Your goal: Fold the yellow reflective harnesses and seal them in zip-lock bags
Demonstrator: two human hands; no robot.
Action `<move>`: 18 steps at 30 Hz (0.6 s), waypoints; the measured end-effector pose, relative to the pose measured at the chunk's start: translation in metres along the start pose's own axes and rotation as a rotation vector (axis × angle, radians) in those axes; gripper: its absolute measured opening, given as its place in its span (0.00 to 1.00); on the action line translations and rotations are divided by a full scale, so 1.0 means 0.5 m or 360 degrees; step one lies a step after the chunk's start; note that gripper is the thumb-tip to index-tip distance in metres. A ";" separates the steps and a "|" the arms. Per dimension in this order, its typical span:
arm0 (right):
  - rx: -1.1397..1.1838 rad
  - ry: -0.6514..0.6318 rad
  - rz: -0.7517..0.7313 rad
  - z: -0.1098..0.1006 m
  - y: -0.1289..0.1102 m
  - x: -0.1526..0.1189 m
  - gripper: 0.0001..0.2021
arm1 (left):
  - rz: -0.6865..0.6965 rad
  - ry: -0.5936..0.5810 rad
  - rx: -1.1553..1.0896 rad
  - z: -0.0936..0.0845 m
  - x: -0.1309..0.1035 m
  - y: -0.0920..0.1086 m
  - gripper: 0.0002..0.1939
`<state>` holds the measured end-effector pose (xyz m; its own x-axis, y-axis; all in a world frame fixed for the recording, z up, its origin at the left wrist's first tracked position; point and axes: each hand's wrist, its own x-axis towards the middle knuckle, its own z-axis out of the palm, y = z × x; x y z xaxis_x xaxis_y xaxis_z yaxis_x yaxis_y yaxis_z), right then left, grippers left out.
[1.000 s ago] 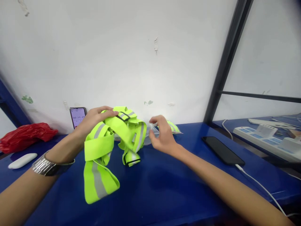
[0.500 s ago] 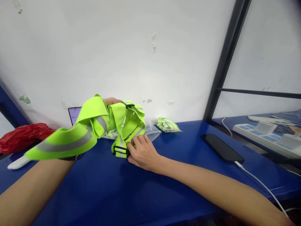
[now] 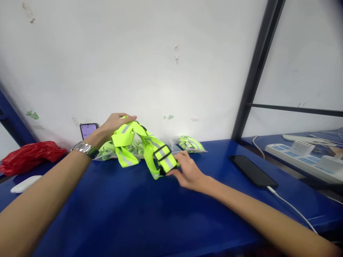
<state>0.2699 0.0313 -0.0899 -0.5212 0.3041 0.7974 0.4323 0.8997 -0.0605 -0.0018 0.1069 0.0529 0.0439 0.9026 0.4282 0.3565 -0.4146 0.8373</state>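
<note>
Between my hands a neon-yellow reflective strap harness (image 3: 150,144) with grey stripes and black buckles hangs above the blue table. My left hand (image 3: 115,125), a metal watch on its wrist, is closed on the upper part of the straps. Lower and to the right, my right hand (image 3: 186,169) pinches the straps beside a black slide buckle (image 3: 162,152). A loose loop dangles below my left hand. Behind the harness lie clear plastic bags (image 3: 105,151) with more yellow straps in them, partly hidden.
Another bagged strap bundle (image 3: 190,143) lies by the wall. A lit phone (image 3: 88,130) leans at the back left, near a red plastic bag (image 3: 32,155) and a white object (image 3: 25,184). To the right are a cabled black phone (image 3: 253,170) and a power strip (image 3: 308,160).
My right hand has moved right with the buckle end, drawing the straps out sideways. The long strap that hung over my left forearm has swung down and back, uncovering my left hand and watch.
</note>
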 end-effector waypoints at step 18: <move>0.0265 -0.0579 0.0487 0.054 0.004 0.014 0.17 | 0.1234 -0.0147 0.1883 0.177 -0.052 -0.043 0.13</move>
<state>0.2470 0.0436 -0.1007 -0.6243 0.6248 0.4689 0.4978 0.7808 -0.3775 0.0719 0.1027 -0.0064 0.6299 0.5178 0.5790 0.7717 -0.5019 -0.3906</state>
